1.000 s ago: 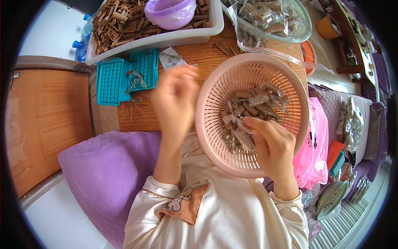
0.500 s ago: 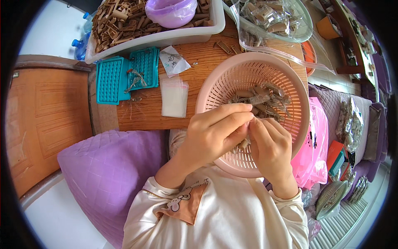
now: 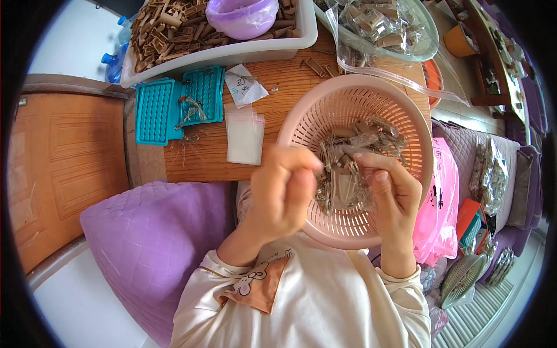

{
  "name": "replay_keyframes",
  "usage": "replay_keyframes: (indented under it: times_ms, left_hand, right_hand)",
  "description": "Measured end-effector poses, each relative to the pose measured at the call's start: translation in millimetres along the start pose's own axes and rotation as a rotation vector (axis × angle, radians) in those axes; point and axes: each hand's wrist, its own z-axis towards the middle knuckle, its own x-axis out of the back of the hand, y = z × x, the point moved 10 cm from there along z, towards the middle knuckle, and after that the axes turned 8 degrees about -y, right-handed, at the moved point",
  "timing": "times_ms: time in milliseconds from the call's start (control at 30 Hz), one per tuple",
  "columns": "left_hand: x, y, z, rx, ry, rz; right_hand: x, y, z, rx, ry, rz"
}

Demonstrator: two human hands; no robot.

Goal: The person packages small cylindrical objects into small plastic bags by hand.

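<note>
Below my hands, a pink slotted basket [image 3: 415,197] holds small brown pieces and crinkled clear packets. My right hand [image 3: 397,188] is at the basket's right side, thumb and forefinger pinching the upper edge of a small clear plastic bag [image 3: 346,188]. A flat light-brown piece shows through the bag, which hangs over the basket's contents. Closed with curled fingers, my left hand [image 3: 284,188] is over the basket's left rim, slightly blurred. Whatever lies between its thumb and fingers, if anything, is too small to make out.
Flat clear bags [image 3: 245,139] lie stacked left of the basket. Behind them are teal trays [image 3: 159,110] and a crumpled white paper [image 3: 245,87]. A white bin [image 3: 220,61] of brown pieces and a tub [image 3: 432,35] of packets stand behind. A pink bag [image 3: 438,203] hangs at the right.
My hands, together over the basket half a second ago, have moved apart. The left went left, the right slightly right. The clear bag now shows between them.
</note>
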Motion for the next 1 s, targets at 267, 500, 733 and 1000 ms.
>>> replay_keyframes:
  times_ms: [267, 500, 733, 1000]
  left_hand:
    - [-40.4, 10.7, 9.1, -0.04, -0.306, 0.314]
    - [-22.5, -38.9, 1.5, 0.403, -0.078, -0.178]
    - [-29.4, -34.7, 6.2, 0.419, -0.191, -0.034]
    - [-40.5, 33.3, 3.8, -0.401, -0.235, 0.626]
  right_hand:
    - [0.6, 7.8, 0.8, 0.074, 0.015, 0.004]
    - [-1.0, 8.3, -2.5, 0.041, 0.01, 0.091]
    - [-2.1, 19.4, -7.9, 0.003, 0.004, 0.308]
    - [-21.8, 36.9, -6.1, -0.042, -0.187, 1.391]
